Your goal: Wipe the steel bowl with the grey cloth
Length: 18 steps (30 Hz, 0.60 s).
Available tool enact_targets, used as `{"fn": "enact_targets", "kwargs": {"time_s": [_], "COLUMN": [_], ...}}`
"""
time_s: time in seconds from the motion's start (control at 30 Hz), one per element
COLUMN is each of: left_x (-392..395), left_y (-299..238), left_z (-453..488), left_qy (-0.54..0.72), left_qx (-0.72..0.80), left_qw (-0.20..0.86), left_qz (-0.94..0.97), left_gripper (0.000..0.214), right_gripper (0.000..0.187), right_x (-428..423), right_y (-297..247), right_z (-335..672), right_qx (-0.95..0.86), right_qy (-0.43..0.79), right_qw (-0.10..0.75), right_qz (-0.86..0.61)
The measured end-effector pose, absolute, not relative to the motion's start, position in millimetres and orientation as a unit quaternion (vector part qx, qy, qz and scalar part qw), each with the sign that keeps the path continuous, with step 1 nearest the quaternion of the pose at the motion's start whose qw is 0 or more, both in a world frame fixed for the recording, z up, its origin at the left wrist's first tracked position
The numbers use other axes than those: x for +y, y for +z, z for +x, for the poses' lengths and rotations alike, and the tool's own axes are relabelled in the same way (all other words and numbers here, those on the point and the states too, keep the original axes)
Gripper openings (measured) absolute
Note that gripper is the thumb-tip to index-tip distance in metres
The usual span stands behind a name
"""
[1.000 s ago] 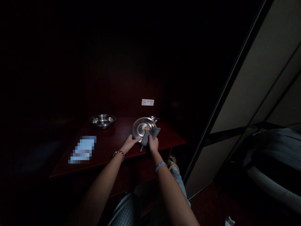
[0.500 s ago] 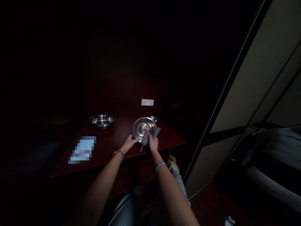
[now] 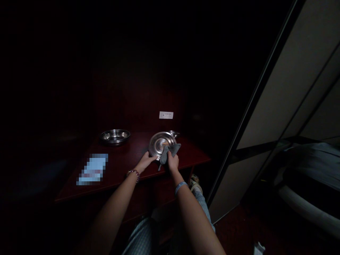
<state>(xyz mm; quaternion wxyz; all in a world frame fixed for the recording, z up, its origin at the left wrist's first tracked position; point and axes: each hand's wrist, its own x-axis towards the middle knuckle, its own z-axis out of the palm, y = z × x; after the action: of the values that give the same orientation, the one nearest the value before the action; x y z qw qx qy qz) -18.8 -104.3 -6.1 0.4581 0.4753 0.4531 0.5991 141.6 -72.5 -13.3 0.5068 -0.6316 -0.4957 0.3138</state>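
Note:
A shiny steel plate (image 3: 156, 141) is tilted up over the front part of the dark red desk (image 3: 127, 159). My left hand (image 3: 145, 162) grips its lower left rim, thumb on the face and the other fingers hidden behind. With my right hand (image 3: 173, 161) I hold a grey cloth (image 3: 164, 156), closed in the fingers and pressed against the plate's lower right side. One corner of the cloth dangles below the rim. Behind the plate, a second small steel dish (image 3: 174, 134) is partly covered.
Steel dishes, seemingly stacked (image 3: 115, 136), stand at the desk's back left. A blurred-out pale blue item (image 3: 93, 169) lies on the front left. A white socket panel (image 3: 166, 115) is on the back wall. A pale panel with a dark frame (image 3: 255, 134) rises at right.
Almost nothing differs. The plate, the cloth and both hands keep the same place, and the whole view shifts only very slightly.

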Motion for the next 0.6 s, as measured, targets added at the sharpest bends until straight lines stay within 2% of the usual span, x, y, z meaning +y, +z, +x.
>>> {"fn": "enact_targets", "kwargs": {"time_s": [0.43,0.6], "left_x": [-96.8,-98.1], "left_y": [-14.9,-12.3], "left_z": [-21.4,-19.8], "left_qy": [0.599,0.598], "left_qx": [0.453,0.46], "left_qw": [0.452,0.448], "left_qz": [0.481,0.479], "left_gripper": [0.056,0.05], "right_gripper": [0.042,0.043], "right_x": [-72.5,-75.1], "right_y": [-13.4,-10.6], "right_z": [140.8,140.9], "right_qx": [-0.499,-0.506], "right_qy": [0.306,0.3], "right_qw": [0.514,0.497], "right_qz": [-0.627,-0.638]}}
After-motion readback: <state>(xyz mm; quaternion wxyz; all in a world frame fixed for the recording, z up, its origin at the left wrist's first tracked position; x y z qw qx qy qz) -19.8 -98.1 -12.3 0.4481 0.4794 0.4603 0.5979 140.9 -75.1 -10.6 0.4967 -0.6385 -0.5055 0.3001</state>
